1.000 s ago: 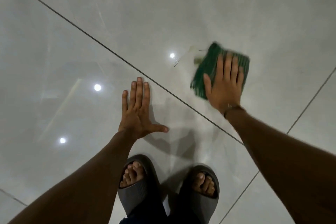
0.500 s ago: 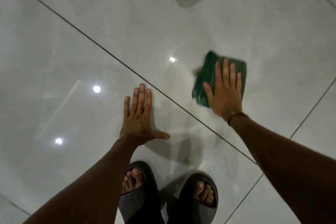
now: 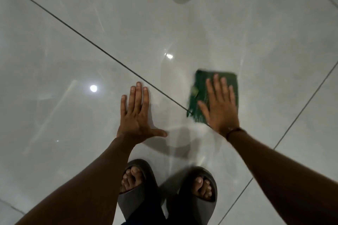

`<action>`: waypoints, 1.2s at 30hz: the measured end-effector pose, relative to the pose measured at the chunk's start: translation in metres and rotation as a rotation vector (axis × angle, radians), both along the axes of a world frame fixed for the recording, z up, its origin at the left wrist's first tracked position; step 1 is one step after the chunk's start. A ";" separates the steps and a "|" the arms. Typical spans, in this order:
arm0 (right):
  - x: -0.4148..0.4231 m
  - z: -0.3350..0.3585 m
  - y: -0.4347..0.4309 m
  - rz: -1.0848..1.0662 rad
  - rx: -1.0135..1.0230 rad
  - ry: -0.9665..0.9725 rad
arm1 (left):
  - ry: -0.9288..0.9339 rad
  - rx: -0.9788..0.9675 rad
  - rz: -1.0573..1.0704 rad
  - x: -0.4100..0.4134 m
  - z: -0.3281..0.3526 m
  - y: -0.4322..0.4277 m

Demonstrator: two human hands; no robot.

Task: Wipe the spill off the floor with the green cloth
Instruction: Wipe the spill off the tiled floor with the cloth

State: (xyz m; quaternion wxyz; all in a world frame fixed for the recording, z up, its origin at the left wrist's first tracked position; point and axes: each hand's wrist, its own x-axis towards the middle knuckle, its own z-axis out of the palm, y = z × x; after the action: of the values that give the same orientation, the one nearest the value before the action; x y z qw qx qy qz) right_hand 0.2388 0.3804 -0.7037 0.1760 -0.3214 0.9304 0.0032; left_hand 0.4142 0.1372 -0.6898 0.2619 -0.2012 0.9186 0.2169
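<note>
Right, floor [image 3: 237, 38] fills the view: glossy pale grey tiles, dark grout lines crossing diagonally, bright round light reflections at centre-left and upper-middle. Faint wet sheen and streaks show on the tile around and below the cloth; a distinct spill outline can't be made out. A grey rounded shape sits at the top edge, identity unclear.

Both bare forearms come in from the bottom corners. Feet in dark grey open-toe slides [image 3: 139, 193] stand at bottom centre, toes toward the hands.

Left hand [image 3: 136, 115]: flat on the tile, palm down, four fingers together pointing away, thumb stuck out to the right. Holds nothing. Fingertips sit just short of the long diagonal grout line.

Right hand [image 3: 219, 107]: also flat, fingers extended and slightly spread, pressed palm-down on the green cloth [image 3: 197, 93]. Not curled around it, just pinning it to the floor. Thin dark band around that wrist.

Green cloth: roughly square, lying flat on the floor right of centre, under the right hand, well apart from the left. Its far edge and left side stick out past the fingers; its near-left corner touches the grout line. Edges are motion-blurred. Small pale patch on its left part, detail unreadable.
</note>
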 end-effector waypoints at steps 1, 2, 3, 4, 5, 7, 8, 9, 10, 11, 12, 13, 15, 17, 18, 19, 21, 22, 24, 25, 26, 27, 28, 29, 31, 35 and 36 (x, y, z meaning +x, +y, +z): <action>-0.019 -0.001 -0.011 -0.111 0.005 0.019 | 0.006 0.000 -0.001 0.000 -0.001 0.000; -0.039 -0.002 -0.028 -0.248 -0.005 0.048 | 0.008 -0.003 -0.001 0.000 -0.001 0.000; -0.058 -0.003 -0.049 -0.372 -0.023 0.076 | 0.008 -0.011 -0.001 0.001 -0.001 0.000; -0.075 -0.005 -0.071 -0.451 -0.040 0.089 | 0.008 -0.018 -0.002 0.000 -0.001 0.000; -0.087 -0.006 -0.093 -0.467 -0.055 0.097 | 0.010 -0.020 -0.001 0.000 -0.001 0.000; -0.089 -0.007 -0.128 -0.330 -0.079 0.093 | 0.007 -0.019 -0.006 0.000 0.000 0.001; -0.080 -0.009 -0.139 -0.203 -0.094 0.092 | 0.007 -0.024 -0.006 0.000 0.001 0.001; -0.065 -0.009 -0.142 -0.062 -0.106 0.093 | 0.014 -0.029 -0.009 0.000 0.000 0.001; -0.046 -0.009 -0.137 0.069 -0.121 0.081 | 0.021 -0.031 -0.017 0.000 0.000 0.001; -0.023 -0.007 -0.124 0.168 -0.132 0.052 | 0.025 -0.031 -0.023 0.000 -0.002 0.001; -0.001 -0.006 -0.103 0.224 -0.124 0.009 | 0.027 -0.030 -0.026 0.001 -0.002 0.001; 0.019 -0.003 -0.077 0.238 -0.112 -0.027 | 0.028 -0.031 -0.024 0.001 -0.003 0.000; 0.041 -0.002 -0.014 0.165 -0.089 -0.045 | 0.033 -0.030 -0.016 0.002 -0.005 0.001; 0.025 -0.001 0.031 0.025 -0.044 -0.005 | 0.027 -0.020 -0.013 0.001 -0.005 0.001; 0.005 0.000 0.042 -0.079 -0.021 0.001 | 0.022 -0.018 -0.012 0.001 -0.005 0.001; -0.019 -0.002 0.044 -0.207 -0.004 0.017 | 0.018 -0.022 -0.012 0.002 -0.006 0.001; -0.075 -0.004 0.023 -0.500 -0.012 0.077 | 0.011 -0.031 -0.019 0.001 -0.006 0.001; -0.098 -0.004 0.006 -0.619 -0.024 0.087 | 0.002 -0.030 -0.028 0.000 -0.005 0.001; -0.126 -0.006 -0.029 -0.694 -0.035 0.092 | -0.009 -0.031 -0.037 -0.001 -0.003 0.002; -0.126 -0.008 -0.045 -0.636 -0.038 0.108 | -0.011 -0.036 -0.038 -0.001 -0.002 0.002; -0.118 -0.012 -0.059 -0.529 -0.053 0.119 | -0.012 -0.037 -0.039 -0.001 -0.002 0.002; -0.103 -0.013 -0.070 -0.395 -0.073 0.122 | -0.011 -0.036 -0.042 -0.001 -0.001 0.002; -0.081 -0.013 -0.075 -0.251 -0.091 0.107 | -0.007 -0.036 -0.045 -0.001 0.000 0.002; -0.054 -0.012 -0.074 -0.105 -0.105 0.083 | 0.000 -0.035 -0.047 -0.001 0.000 0.003; 0.004 -0.010 -0.052 0.132 -0.101 0.008 | 0.016 -0.035 -0.054 0.000 -0.001 0.002; 0.074 -0.001 0.054 0.146 -0.041 -0.053 | 0.022 -0.026 -0.047 0.002 -0.001 0.002; 0.073 0.001 0.077 0.049 -0.014 -0.051 | 0.022 -0.025 -0.043 0.002 -0.001 0.002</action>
State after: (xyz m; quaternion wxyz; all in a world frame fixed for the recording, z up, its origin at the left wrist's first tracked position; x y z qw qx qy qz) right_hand 0.3115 0.4575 -0.7024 0.1972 -0.3453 0.9175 -0.0069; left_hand 0.4159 0.1388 -0.6906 0.2539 -0.1824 0.9282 0.2018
